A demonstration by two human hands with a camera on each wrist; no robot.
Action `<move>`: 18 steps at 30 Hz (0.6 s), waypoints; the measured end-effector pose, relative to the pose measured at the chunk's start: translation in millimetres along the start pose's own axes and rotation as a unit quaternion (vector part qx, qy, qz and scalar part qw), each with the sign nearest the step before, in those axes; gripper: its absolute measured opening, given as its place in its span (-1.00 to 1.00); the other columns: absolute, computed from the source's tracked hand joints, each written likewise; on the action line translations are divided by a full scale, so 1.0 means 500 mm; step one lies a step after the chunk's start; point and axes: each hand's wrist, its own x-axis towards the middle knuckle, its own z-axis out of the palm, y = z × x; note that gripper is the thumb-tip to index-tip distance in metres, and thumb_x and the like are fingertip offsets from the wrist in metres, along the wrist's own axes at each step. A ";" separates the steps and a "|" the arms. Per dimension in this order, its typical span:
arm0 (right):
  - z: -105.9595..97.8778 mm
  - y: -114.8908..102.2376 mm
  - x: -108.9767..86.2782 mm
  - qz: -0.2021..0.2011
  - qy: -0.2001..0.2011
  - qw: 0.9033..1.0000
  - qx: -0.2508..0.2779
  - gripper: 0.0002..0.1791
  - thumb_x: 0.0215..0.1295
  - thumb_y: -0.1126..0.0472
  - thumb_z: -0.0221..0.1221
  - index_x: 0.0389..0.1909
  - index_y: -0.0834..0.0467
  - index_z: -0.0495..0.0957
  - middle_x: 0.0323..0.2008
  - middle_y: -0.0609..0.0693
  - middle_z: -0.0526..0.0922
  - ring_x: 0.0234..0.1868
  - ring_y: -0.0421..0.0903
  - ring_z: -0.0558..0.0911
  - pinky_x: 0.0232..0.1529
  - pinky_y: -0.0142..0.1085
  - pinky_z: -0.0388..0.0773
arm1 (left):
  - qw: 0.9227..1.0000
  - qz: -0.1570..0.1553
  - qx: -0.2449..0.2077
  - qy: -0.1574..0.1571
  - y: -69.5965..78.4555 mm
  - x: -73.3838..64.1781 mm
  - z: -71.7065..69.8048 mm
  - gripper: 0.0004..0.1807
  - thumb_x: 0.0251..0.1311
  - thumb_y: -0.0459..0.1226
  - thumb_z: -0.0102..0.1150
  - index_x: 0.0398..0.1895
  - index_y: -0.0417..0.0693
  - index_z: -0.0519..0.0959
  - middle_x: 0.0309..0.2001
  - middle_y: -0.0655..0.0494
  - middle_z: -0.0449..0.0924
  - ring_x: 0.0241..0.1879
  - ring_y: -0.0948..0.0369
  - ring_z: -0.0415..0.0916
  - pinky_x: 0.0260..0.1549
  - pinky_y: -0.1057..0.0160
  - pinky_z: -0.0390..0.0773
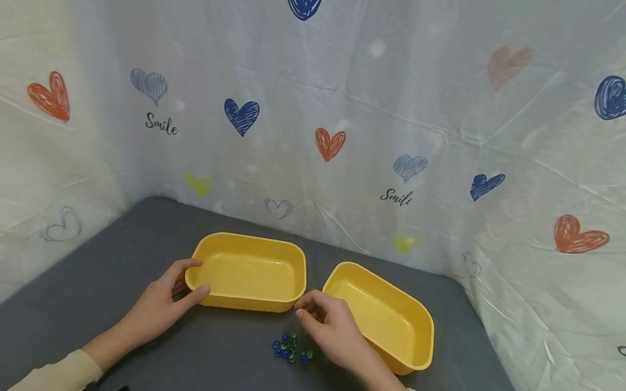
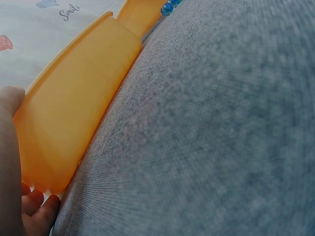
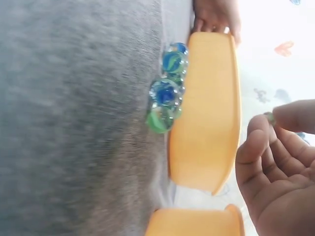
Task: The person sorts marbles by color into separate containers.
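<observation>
My left hand (image 1: 161,301) grips the near-left end of a yellow tub (image 1: 246,307), thumb at the front rim and index finger over the end. In the left wrist view, more fingertips (image 2: 44,209) curl in at the tub's lower end. Between thumb and forefinger, my right hand (image 1: 335,326) pinches a small green marble (image 3: 269,118), mostly covered by the fingertips. That hand is raised by the tub's right front corner, overlapping a second yellow tub (image 1: 427,339). Below it, several blue and green glass marbles (image 1: 288,347) lie clustered on the dark grey cloth.
Both tubs stand on a grey cloth-covered surface (image 1: 220,358), the right one angled, with a narrow gap between them. Behind and at the sides hangs a white curtain (image 1: 293,65) printed with hearts and the word Smile. A small black object (image 1: 124,388) shows at the bottom edge.
</observation>
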 end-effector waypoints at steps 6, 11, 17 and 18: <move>-0.004 -0.033 0.020 -0.006 0.022 1.000 0.003 -0.91 0.42 0.13 0.22 -0.17 0.03 0.65 -0.39 -0.09 0.67 -0.46 -0.15 0.57 -0.45 -0.32 0.56 | 1.000 0.004 -0.003 -0.001 -0.002 0.001 0.004 -0.34 0.37 0.06 0.17 0.41 0.05 0.22 0.34 -0.18 0.37 0.23 -0.10 0.47 0.02 -0.06 0.54; 0.004 -0.028 0.047 -0.022 0.037 0.999 0.003 -0.85 0.41 0.02 0.23 -0.15 -0.01 0.65 -0.40 -0.15 0.65 -0.44 -0.14 0.58 -0.43 -0.30 0.57 | 1.000 0.001 -0.002 -0.001 -0.001 0.001 0.006 -0.34 0.37 0.06 0.17 0.40 0.05 0.23 0.34 -0.20 0.36 0.22 -0.11 0.47 0.02 -0.06 0.54; 0.013 -0.040 0.080 -0.050 0.052 0.997 0.006 -0.87 0.41 0.04 0.23 -0.18 -0.02 0.66 -0.42 -0.17 0.62 -0.46 -0.15 0.56 -0.42 -0.29 0.56 | 1.000 0.002 0.002 0.004 -0.002 0.002 0.004 -0.35 0.36 0.06 0.17 0.40 0.06 0.23 0.34 -0.18 0.36 0.22 -0.09 0.48 0.02 -0.06 0.54; 0.015 -0.041 0.086 -0.054 0.054 0.997 0.008 -0.86 0.41 0.04 0.23 -0.17 0.00 0.66 -0.43 -0.16 0.62 -0.48 -0.15 0.57 -0.44 -0.29 0.57 | 1.000 0.003 0.002 0.005 -0.002 0.002 0.004 -0.35 0.36 0.06 0.18 0.40 0.06 0.23 0.34 -0.18 0.37 0.22 -0.09 0.48 0.02 -0.06 0.54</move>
